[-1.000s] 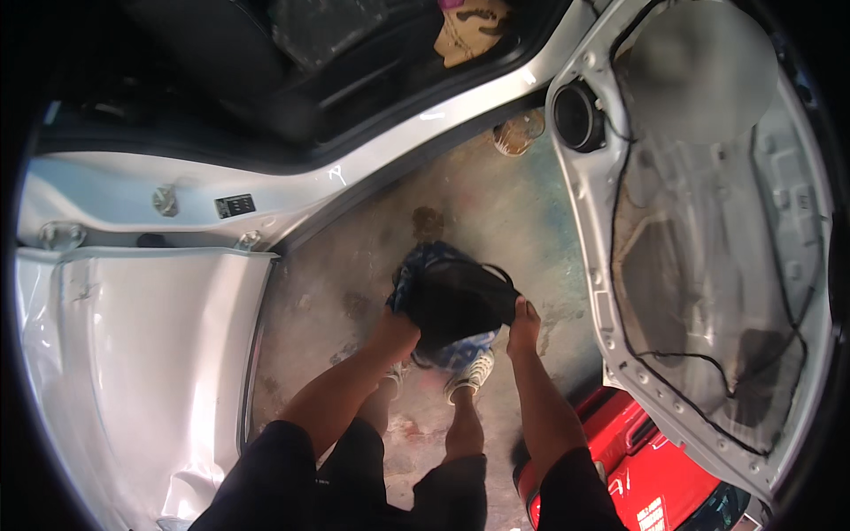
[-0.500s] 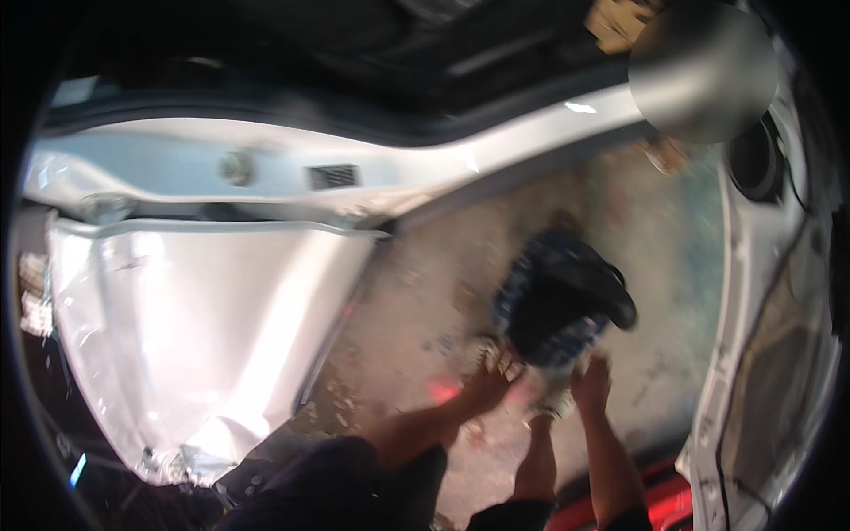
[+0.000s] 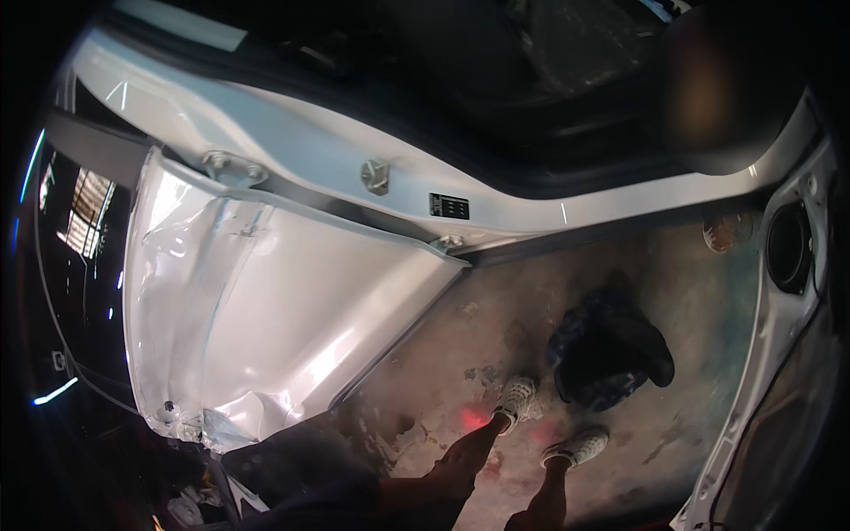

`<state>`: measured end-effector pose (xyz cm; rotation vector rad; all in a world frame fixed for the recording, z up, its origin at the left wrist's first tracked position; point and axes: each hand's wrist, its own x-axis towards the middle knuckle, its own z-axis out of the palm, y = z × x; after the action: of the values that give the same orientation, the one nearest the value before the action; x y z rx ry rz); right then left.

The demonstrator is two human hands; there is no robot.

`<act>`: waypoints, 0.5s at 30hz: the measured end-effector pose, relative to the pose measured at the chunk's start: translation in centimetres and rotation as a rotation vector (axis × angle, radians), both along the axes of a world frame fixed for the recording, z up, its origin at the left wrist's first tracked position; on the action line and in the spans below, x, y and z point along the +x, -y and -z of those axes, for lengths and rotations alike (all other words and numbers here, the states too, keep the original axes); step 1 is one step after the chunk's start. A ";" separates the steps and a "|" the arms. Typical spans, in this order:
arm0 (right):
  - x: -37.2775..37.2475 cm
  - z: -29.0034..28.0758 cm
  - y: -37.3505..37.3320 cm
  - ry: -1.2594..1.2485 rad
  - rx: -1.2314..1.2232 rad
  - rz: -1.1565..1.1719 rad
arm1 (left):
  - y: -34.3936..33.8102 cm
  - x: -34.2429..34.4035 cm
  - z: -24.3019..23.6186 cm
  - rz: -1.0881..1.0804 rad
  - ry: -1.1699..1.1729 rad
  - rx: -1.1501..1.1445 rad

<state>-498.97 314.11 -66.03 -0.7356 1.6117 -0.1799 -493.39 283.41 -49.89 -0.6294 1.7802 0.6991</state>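
A dark forearm, apparently my left, comes in at the lower middle. My left hand [image 3: 453, 465] seems to lie over my left shin, with its fingers lost in shadow. My right hand is out of view. Beyond my feet, a rounded black thing with a dark-blue patterned side [image 3: 571, 354] rests on the floor; its kind is unclear, and neither hand touches it. Close to my left arm is a white car door panel [image 3: 292, 292], creased and crumpled along its lower left.
The white door sill [image 3: 522, 205] runs across the car's dark interior. At right stands another opened door with a round black speaker [image 3: 788, 248]. My light, perforated shoes [image 3: 580, 446] stand on the stained concrete floor [image 3: 434, 380]. A brownish round thing [image 3: 726, 232] lies near the sill.
Both hands were at the near edge of the rounded black thing; they have drawn away from it. My right arm has left the view. The view has turned, shifting the car parts rightward and down.
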 end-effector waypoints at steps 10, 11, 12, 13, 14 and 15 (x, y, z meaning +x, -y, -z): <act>-4.6 -7.3 -0.6 -0.041 -0.152 -0.139 | 29.7 1.6 -35.6 -0.128 -1.030 -1.450; -4.7 -7.9 -0.7 -0.044 -0.175 -0.150 | 32.5 2.4 -40.6 0.134 -1.091 -1.678; -5.0 -7.8 -1.3 -0.069 -0.184 -0.144 | 34.2 1.3 -43.0 0.120 -1.056 -1.798; -5.7 -7.2 -2.2 -0.115 -0.164 -0.112 | 35.9 1.1 -44.7 0.094 -1.015 -1.910; -6.4 -6.6 -3.1 -0.164 -0.145 -0.062 | 38.5 1.3 -44.0 0.152 -1.007 -1.974; -7.5 -5.6 -3.1 -0.212 -0.136 -0.010 | 40.7 1.0 -42.7 0.214 -0.996 -2.044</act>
<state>-506.51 317.17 -60.40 -0.8907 1.8095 -0.2113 -492.38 242.70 -7.15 -1.3909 2.9885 -1.6273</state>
